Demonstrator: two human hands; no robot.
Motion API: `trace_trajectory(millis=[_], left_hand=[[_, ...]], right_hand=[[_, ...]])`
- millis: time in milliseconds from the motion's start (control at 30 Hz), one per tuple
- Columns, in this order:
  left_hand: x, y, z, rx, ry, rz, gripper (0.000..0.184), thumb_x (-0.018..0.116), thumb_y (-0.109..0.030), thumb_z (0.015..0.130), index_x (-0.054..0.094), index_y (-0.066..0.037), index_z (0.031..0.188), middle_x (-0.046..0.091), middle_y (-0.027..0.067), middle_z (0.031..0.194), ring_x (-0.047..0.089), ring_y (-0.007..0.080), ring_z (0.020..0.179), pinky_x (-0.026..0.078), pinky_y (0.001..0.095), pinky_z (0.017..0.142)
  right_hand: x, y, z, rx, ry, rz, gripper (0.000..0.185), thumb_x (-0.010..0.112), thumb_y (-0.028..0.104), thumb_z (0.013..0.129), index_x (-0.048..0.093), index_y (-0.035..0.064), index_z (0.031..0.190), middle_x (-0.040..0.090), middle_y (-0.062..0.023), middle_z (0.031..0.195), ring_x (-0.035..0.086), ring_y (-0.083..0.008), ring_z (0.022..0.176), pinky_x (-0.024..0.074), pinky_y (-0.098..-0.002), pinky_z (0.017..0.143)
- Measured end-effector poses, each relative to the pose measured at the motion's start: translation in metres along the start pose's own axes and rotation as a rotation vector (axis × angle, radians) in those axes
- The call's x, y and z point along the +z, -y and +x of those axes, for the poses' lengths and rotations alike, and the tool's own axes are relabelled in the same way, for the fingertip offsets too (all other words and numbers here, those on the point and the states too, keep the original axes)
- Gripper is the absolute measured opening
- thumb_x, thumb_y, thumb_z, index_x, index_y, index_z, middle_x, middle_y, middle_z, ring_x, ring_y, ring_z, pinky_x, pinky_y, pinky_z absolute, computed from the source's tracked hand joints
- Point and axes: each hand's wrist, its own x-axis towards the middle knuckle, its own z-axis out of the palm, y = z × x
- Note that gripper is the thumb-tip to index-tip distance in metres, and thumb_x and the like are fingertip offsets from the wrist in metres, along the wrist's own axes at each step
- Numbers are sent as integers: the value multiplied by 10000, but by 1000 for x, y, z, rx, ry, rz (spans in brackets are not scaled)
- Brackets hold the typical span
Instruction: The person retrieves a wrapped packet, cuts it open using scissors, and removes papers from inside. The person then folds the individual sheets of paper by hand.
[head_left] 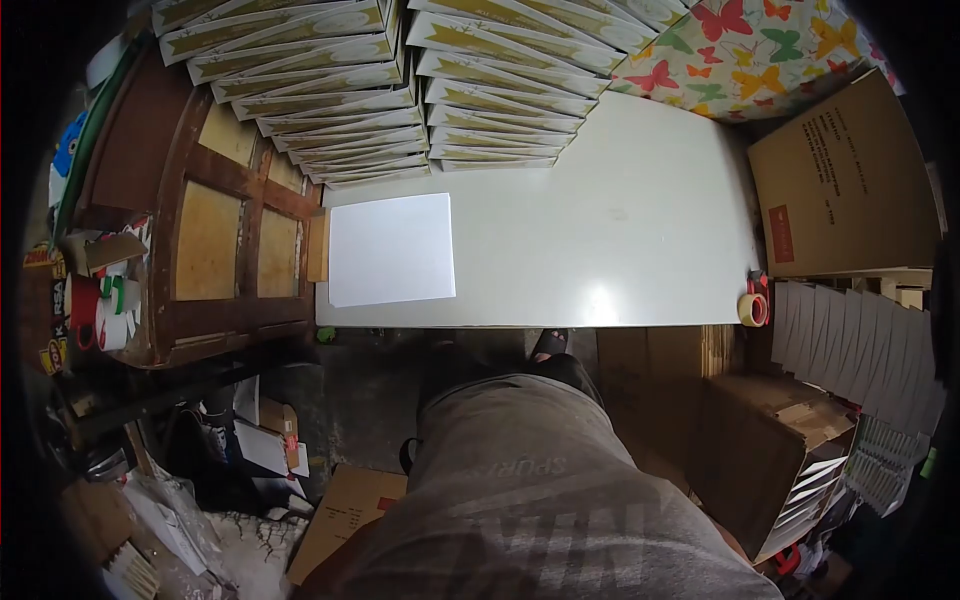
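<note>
Neither of my hands shows; the grey T-shirt (520, 470) on my torso fills the lower middle of the head view. Directly ahead is a white tabletop (620, 240). A stack of white paper sheets (391, 249) lies flat at its left end, close to the front edge. Along the back of the table rise two tall piles of flat white-and-gold boxes (500, 90). A roll of tape (752, 308) with a red part beside it rests at the front right corner.
A wooden cabinet (210, 230) borders the table on the left. On the right stand a large cardboard carton (845, 180), stacked grey pieces (855, 345) and a lower carton (770, 450). Butterfly-patterned material (750, 55) covers something at the back right. Clutter lies on the floor at lower left.
</note>
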Motion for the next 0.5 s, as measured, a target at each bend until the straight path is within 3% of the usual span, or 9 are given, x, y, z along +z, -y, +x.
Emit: trace_trajectory(millis=[233, 367, 400, 500], left_hand=[[-43, -6, -22, 337, 94, 7, 746, 488, -704, 1021, 400, -153, 1516, 370, 87, 1551, 319, 240, 1438, 297, 433, 1186], [-84, -21, -24, 541, 151, 59, 856, 490, -710, 1016, 351, -156, 1654, 321, 102, 1720, 271, 250, 1604, 247, 427, 1291], [-92, -16, -20, 554, 149, 77, 856, 490, -710, 1016, 351, -156, 1654, 321, 102, 1720, 271, 250, 1604, 247, 427, 1291], [-121, 36, -2, 852, 65, 349, 976, 433, -796, 968, 216, -175, 1688, 218, 98, 1741, 209, 256, 1614, 227, 405, 1286]], right_hand=[[-3, -8, 16, -2, -33, 44, 604, 829, 280, 815, 697, 15, 1342, 713, -75, 1281, 666, -241, 1074, 567, -427, 925], [-17, -29, 27, 287, 125, 83, 470, 797, 255, 820, 747, 28, 1229, 755, -92, 1130, 698, -257, 901, 592, -426, 785], [-16, -19, 29, 269, 112, 86, 470, 797, 255, 820, 747, 28, 1229, 755, -92, 1130, 698, -257, 901, 592, -426, 785], [-15, -4, 22, 177, 23, -51, 423, 781, 259, 828, 748, 29, 1182, 746, -90, 1062, 684, -253, 854, 581, -415, 755]])
